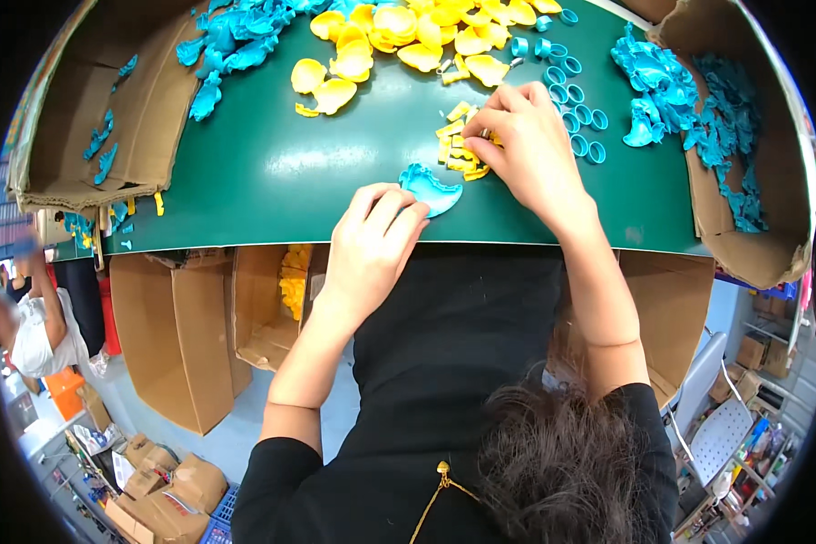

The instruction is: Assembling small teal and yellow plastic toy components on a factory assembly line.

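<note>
The head view shows a person's two bare hands at work over a green table point(272, 163), its near edge running across the middle of the frame. The left hand point(372, 240), at the centre, has its fingers curled and its thumb and fingertips pinching the lower edge of a curved blue shell point(433, 192), which lies close to the near edge of the table, its jagged rim toward the top of the frame. The right hand point(530, 140), a little above and to the right, bends down over a cluster of small yellow pieces point(449, 145); its thumb and forefinger are close together beside something small and greyish, but I cannot tell whether they grip it. Across the top centre lies a heap of yellow shells point(394, 25), with a pile of blue shells point(245, 36) to its left. Short blue rings point(519, 49) are scattered right of the yellow heap, running down past the right hand, and more blue pieces point(657, 77) are heaped at the upper right. A cardboard box point(145, 127) with a few blue scraps inside is at the upper left, and another box point(793, 181) at the upper right holds many more. Below the table edge, left of centre, an open carton point(267, 340) contains yellow parts point(293, 281). Another person point(41, 331) in a white top appears at the left edge.
</note>
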### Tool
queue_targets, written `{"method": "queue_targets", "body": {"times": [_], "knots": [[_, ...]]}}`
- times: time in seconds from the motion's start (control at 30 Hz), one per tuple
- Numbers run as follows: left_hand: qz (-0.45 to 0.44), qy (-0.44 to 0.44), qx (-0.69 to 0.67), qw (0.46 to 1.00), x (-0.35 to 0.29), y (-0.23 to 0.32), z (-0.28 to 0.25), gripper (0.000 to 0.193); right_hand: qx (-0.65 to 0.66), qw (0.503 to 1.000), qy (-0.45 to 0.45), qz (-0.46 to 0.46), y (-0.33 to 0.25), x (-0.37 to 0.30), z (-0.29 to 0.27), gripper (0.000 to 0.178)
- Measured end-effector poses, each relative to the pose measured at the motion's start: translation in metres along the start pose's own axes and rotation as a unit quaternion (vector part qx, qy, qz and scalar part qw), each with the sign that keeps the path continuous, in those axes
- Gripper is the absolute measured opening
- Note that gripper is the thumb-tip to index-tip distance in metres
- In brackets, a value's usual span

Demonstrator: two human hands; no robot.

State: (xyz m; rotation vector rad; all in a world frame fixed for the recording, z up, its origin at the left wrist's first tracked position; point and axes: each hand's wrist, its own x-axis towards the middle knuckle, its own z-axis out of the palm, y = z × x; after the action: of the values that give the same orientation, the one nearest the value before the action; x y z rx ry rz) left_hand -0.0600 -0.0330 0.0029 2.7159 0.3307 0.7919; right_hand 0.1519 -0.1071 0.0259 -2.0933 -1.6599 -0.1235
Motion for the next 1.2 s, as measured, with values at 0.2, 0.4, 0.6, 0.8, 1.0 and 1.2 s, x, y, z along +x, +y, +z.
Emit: {"method": "queue_targets", "body": {"times": [0.2, 0.4, 0.6, 0.8, 1.0, 1.2], "knots": [[-0.01, -0.007, -0.036, 0.999, 0.002, 0.013, 0.004, 0.027, 0.042, 0.999, 0.001, 0.006, 0.008, -0.002, 0.002, 0.014], [-0.022, -0.043, 0.014, 0.999, 0.0, 0.024, 0.003, 0.031, 0.275, 0.954, 0.062, 0.101, -0.022, -0.059, -0.008, 0.007], [-0.018, -0.045, 0.022, 0.999, -0.004, 0.024, 0.006, 0.035, 0.21, 0.972, 0.105, 0.01, -0.025, -0.067, 0.024, 0.015], [-0.005, -0.036, 0.041, 0.999, -0.005, 0.023, 0.009, 0.03, 0.236, 0.963, 0.125, 0.013, -0.026, -0.066, 0.026, 0.015], [0.008, -0.023, 0.035, 0.999, -0.006, 0.019, 0.012, 0.029, 0.163, 0.981, 0.104, 0.01, -0.035, -0.07, 0.028, 0.017], [0.021, -0.028, 0.026, 0.999, -0.008, 0.014, 0.007, 0.029, 0.126, 0.992, -0.006, 0.009, -0.032, -0.069, -0.005, 0.018]]}}
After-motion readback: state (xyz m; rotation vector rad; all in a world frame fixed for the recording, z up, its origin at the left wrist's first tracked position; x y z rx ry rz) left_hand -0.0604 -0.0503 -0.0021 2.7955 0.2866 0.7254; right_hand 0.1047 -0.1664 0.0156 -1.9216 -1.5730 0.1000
